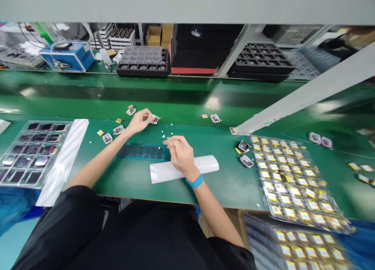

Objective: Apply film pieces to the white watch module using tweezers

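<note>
My left hand [140,121] pinches a small watch-like electronic module [154,119] at the far side of the bench. Closer to me, my right hand [180,152] is closed with its fingertips together, and what they hold is too small to make out. A blue band circles that wrist. Beneath the right hand lies a curled white sheet [205,166]. Beside it is a teal strip with rows of black pieces [143,151]. Small white bits [163,136] are scattered between my hands. Left of my left hand lie more modules [118,129] with yellow-edged parts [100,133].
At left are a clear tray of dark screens [32,149] and a long white printed strip [63,164]. A tray of yellow-edged parts [290,176] fills the right side, near a slanted white post [293,94]. A blue box [68,57] stands behind.
</note>
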Demonstrator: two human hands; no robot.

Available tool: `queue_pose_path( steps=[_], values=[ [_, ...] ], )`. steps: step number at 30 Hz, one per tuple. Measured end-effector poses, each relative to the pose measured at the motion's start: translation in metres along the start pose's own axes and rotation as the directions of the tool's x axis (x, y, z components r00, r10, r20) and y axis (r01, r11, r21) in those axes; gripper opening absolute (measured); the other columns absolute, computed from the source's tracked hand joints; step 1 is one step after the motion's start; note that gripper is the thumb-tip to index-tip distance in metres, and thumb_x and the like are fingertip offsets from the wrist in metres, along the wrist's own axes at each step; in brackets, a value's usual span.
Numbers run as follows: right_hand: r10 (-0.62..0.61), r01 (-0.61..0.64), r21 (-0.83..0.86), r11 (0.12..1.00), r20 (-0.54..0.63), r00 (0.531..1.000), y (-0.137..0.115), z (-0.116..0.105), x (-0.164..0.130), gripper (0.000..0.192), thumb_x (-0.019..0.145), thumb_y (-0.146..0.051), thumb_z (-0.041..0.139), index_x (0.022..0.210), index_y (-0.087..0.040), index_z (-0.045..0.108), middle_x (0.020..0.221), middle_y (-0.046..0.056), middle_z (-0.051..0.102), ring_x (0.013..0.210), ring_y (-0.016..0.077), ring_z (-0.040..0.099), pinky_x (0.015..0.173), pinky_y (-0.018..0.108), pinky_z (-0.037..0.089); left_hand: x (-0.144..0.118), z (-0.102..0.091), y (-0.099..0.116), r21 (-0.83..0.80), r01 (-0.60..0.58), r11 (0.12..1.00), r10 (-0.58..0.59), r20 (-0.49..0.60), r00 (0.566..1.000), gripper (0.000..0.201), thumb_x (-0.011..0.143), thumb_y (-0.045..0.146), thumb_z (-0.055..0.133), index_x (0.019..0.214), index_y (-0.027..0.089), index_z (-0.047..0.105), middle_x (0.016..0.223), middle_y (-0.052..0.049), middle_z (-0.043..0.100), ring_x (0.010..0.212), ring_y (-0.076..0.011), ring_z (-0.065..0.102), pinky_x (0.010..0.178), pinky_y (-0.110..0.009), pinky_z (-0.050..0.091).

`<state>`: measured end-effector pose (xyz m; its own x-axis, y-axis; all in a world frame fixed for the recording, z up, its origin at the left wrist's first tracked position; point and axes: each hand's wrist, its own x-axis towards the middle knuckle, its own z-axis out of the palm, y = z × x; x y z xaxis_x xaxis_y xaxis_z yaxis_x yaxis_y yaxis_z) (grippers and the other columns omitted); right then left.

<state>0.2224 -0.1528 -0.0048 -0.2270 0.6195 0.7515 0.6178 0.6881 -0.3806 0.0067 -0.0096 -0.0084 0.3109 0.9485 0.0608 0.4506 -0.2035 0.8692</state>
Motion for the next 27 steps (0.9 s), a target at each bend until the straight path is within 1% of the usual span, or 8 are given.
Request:
queue_pose_path(
  steps=[2, 4, 6, 8, 13, 20, 24, 27],
  values=[
    [0.045, -0.045, 0.010, 0.999, -0.018, 0.999, 0.000, 0.003, -0.003, 0.025, 0.109, -0.012, 0.041, 0.098, -0.020, 0.062, 0.083, 0.005, 0.075, 0.077, 0.0175, 0.069, 0.072, 0.027, 0.057, -0.036, 0.011, 0.011, -0.149, 0.025, 0.988, -0.022, 0.017, 1.000, 0.040, 0.097, 0.057, 0.060, 0.099, 0.017, 0.059, 0.087, -0.010, 0.080, 0.069, -0.0201, 0.077, 0.070, -0.032, 0.061],
    [0.056, -0.055, 0.011, 0.998, -0.039, 0.998, -0.001, 0.006, -0.008, 0.023, 0.111, -0.016, 0.039, 0.101, -0.020, 0.060, 0.080, 0.003, 0.073, 0.066, 0.0146, 0.067, 0.065, 0.024, 0.054, -0.071, 0.023, 0.024, -0.414, 0.104, 0.905, -0.096, 0.039, 0.995, 0.050, 0.093, 0.059, 0.070, 0.116, 0.015, 0.064, 0.090, -0.010, 0.082, 0.065, -0.0208, 0.079, 0.065, -0.029, 0.062],
    [0.052, -0.050, 0.021, 0.999, -0.055, 0.997, -0.003, 0.009, -0.011, 0.018, 0.111, -0.020, 0.045, 0.102, -0.021, 0.059, 0.080, 0.000, 0.072, 0.061, 0.0118, 0.066, 0.062, 0.022, 0.051, -0.097, 0.032, 0.037, -0.532, 0.145, 0.834, -0.150, 0.034, 0.988, 0.056, 0.089, 0.058, 0.078, 0.122, 0.015, 0.068, 0.093, -0.010, 0.083, 0.070, -0.0231, 0.081, 0.067, -0.029, 0.064],
    [0.047, -0.046, 0.025, 0.999, -0.068, 0.997, -0.006, 0.011, -0.013, 0.009, 0.110, -0.023, 0.053, 0.105, -0.022, 0.060, 0.074, -0.003, 0.069, 0.056, 0.0102, 0.063, 0.057, 0.021, 0.048, -0.113, 0.039, 0.045, -0.560, 0.148, 0.815, -0.164, 0.022, 0.986, 0.056, 0.087, 0.058, 0.081, 0.121, 0.014, 0.071, 0.092, -0.010, 0.084, 0.074, -0.0242, 0.083, 0.070, -0.030, 0.067],
    [0.061, -0.060, 0.006, 0.998, -0.047, 0.997, -0.008, 0.014, -0.013, 0.013, 0.107, -0.025, 0.062, 0.120, -0.021, 0.065, 0.075, -0.003, 0.068, 0.055, 0.0097, 0.060, 0.051, 0.021, 0.046, -0.125, 0.048, 0.048, -0.572, 0.058, 0.818, -0.081, -0.015, 0.997, 0.045, 0.092, 0.052, 0.078, 0.116, 0.014, 0.074, 0.094, -0.008, 0.084, 0.081, -0.0215, 0.083, 0.075, -0.029, 0.070],
    [0.082, -0.082, -0.003, 0.997, 0.002, 0.997, -0.012, 0.012, -0.013, 0.011, 0.105, -0.022, 0.062, 0.113, -0.023, 0.069, 0.085, 0.000, 0.075, 0.060, 0.0092, 0.065, 0.052, 0.021, 0.049, -0.135, 0.057, 0.043, -0.597, 0.022, 0.802, -0.062, -0.045, 0.997, 0.036, 0.096, 0.040, 0.074, 0.120, 0.013, 0.072, 0.100, -0.008, 0.084, 0.082, -0.0186, 0.083, 0.078, -0.027, 0.070],
    [0.095, -0.095, 0.023, 0.995, -0.011, 0.995, -0.017, 0.013, -0.012, 0.011, 0.102, -0.016, 0.066, 0.111, -0.023, 0.069, 0.090, 0.001, 0.076, 0.070, 0.0107, 0.070, 0.054, 0.022, 0.049, -0.139, 0.060, 0.045, -0.545, -0.009, 0.838, -0.055, -0.100, 0.994, 0.031, 0.097, 0.032, 0.070, 0.121, 0.012, 0.072, 0.099, -0.007, 0.084, 0.082, -0.0175, 0.083, 0.081, -0.027, 0.070],
    [0.104, -0.103, 0.046, 0.994, -0.005, 0.995, -0.018, 0.014, -0.011, 0.013, 0.102, -0.013, 0.066, 0.110, -0.023, 0.067, 0.089, 0.001, 0.075, 0.073, 0.0118, 0.071, 0.057, 0.023, 0.051, -0.141, 0.060, 0.048, -0.471, -0.081, 0.878, -0.001, -0.170, 0.985, 0.025, 0.098, 0.024, 0.067, 0.119, 0.013, 0.073, 0.096, -0.006, 0.084, 0.078, -0.0151, 0.082, 0.075, -0.021, 0.069]
  ],
)
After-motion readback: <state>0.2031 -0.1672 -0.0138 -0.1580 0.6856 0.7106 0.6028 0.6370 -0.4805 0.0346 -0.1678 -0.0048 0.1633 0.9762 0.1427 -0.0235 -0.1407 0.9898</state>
